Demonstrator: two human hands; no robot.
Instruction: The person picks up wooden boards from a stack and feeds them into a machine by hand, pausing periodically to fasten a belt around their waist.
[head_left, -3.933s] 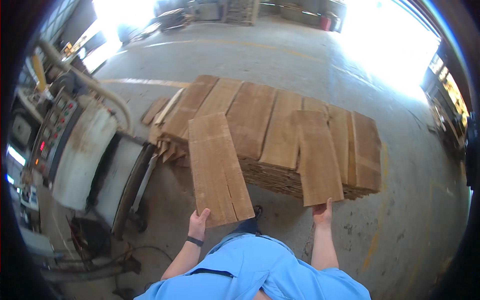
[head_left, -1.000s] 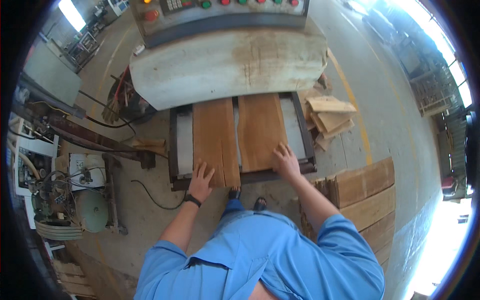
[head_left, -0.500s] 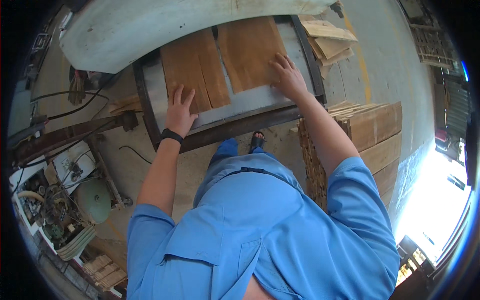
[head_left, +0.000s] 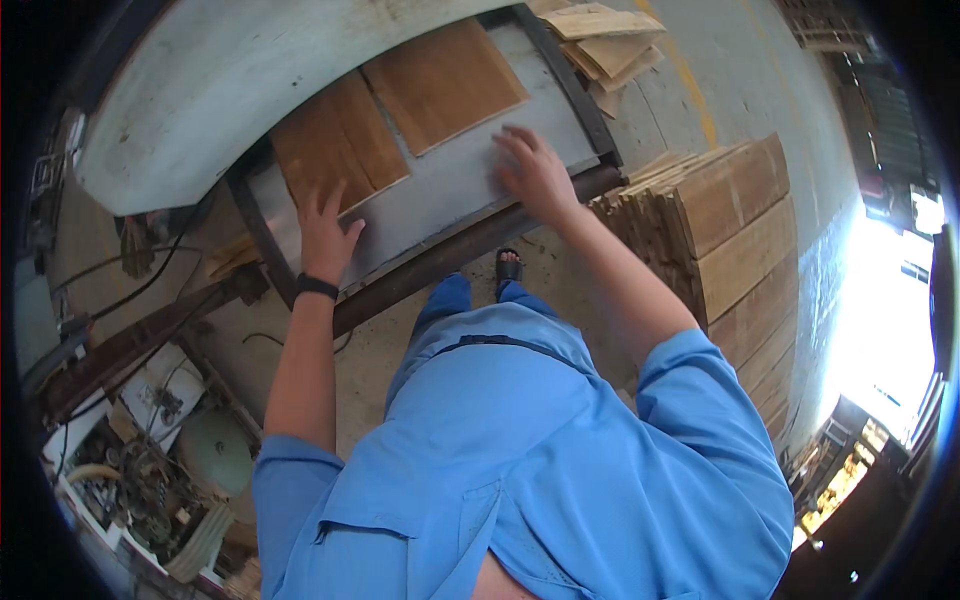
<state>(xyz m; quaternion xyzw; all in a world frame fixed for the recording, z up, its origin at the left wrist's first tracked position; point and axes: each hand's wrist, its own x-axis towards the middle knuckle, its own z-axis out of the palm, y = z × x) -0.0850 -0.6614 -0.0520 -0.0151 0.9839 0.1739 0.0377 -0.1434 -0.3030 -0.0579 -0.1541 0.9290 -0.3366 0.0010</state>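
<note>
Two brown wood boards lie side by side on a metal machine bed [head_left: 440, 195], their far ends going under a pale, curved machine cover [head_left: 250, 90]. Fingers spread, my left hand [head_left: 327, 235] is at the near end of the left board [head_left: 340, 140]; whether the fingertips touch it I cannot tell. My right hand [head_left: 535, 175] is off the near edge of the right board [head_left: 445, 80], over bare metal, its fingers apart, slightly blurred and holding nothing. A dark band circles my left wrist.
To my right rises a tall stack of boards [head_left: 735, 210]. Several loose boards [head_left: 605, 45] lie beyond the bed's right side. At the left are a dark metal beam [head_left: 140, 350], cables and a machine with a round green part [head_left: 215, 450].
Both boards have moved farther under the cover, baring more metal on my side. My right hand has come off the right board, toward me. The whole view has turned somewhat.
</note>
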